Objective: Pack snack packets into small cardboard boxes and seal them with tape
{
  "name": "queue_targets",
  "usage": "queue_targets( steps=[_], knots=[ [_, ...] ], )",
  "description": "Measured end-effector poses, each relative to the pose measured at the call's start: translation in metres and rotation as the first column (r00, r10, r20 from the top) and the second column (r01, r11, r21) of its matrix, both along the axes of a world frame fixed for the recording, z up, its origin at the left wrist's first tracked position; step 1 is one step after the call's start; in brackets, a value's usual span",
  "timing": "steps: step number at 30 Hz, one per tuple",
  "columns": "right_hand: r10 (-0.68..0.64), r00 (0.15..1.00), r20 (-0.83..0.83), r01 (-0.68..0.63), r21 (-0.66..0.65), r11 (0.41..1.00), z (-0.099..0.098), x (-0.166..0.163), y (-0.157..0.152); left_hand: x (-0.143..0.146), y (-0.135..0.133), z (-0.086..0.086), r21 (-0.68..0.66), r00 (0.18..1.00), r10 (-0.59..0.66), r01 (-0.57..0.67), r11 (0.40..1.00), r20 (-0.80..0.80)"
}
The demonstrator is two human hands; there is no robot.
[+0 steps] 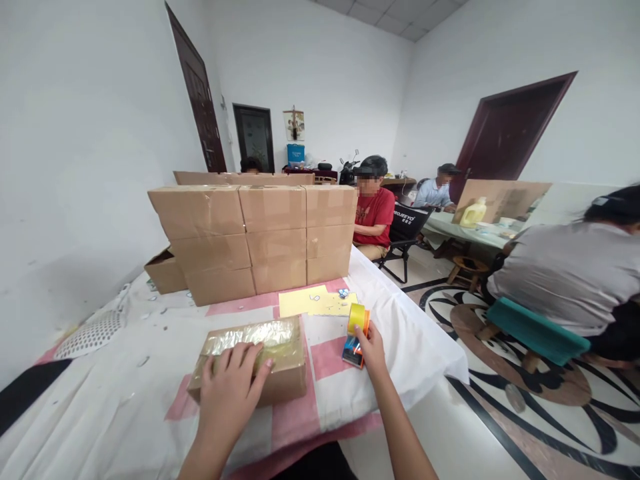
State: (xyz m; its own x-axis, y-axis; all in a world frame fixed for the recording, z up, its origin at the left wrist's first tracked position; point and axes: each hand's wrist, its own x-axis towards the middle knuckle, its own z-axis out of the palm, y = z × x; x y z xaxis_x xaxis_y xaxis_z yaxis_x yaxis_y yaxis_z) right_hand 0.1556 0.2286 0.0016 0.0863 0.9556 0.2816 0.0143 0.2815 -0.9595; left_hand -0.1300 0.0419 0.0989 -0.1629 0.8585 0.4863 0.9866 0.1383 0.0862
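A taped cardboard box [283, 357] lies on the table near its front edge, with shiny clear tape across its top. My left hand [233, 373] rests on the top of this box, fingers spread and holding nothing. To the right of the box, my right hand [369, 343] is closed around a tape dispenser [354, 353], blue and orange, with a roll of yellowish tape [357, 316] on it. The dispenser is just above or on the cloth; I cannot tell which.
Stacked cardboard boxes [275, 243] form a wall across the table [395, 313]. Yellow paper [303, 303] with small bits lies before them. An open box [167, 273] and a white perforated basket [93, 333] are at left. People sit beyond and at right, one in a red shirt [377, 213].
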Motion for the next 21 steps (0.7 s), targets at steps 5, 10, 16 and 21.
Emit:
queue_targets(
  steps=[5,10,16,21],
  knots=[
    [0.013,0.998,-0.068,-0.014,-0.016,1.000,0.0000,-0.0015,-0.0003,-0.0018,0.0003,-0.0029,0.011,1.000,0.003,-0.003,1.000,-0.009],
    [-0.015,0.993,-0.117,0.011,-0.036,0.999,0.0005,-0.0008,0.0012,-0.0044,0.0010,-0.0086,0.050,1.000,-0.001,0.002,0.999,-0.005],
    [-0.028,0.973,-0.231,0.011,-0.074,0.997,0.0041,0.0013,0.0003,-0.0048,0.0009,-0.0099,0.081,1.000,-0.005,0.006,0.997,-0.014],
    [-0.064,0.919,-0.390,0.013,-0.131,0.991,0.0096,0.0034,-0.0022,-0.0050,-0.0014,-0.0103,0.093,1.000,-0.019,0.021,0.995,-0.025]
  ],
)
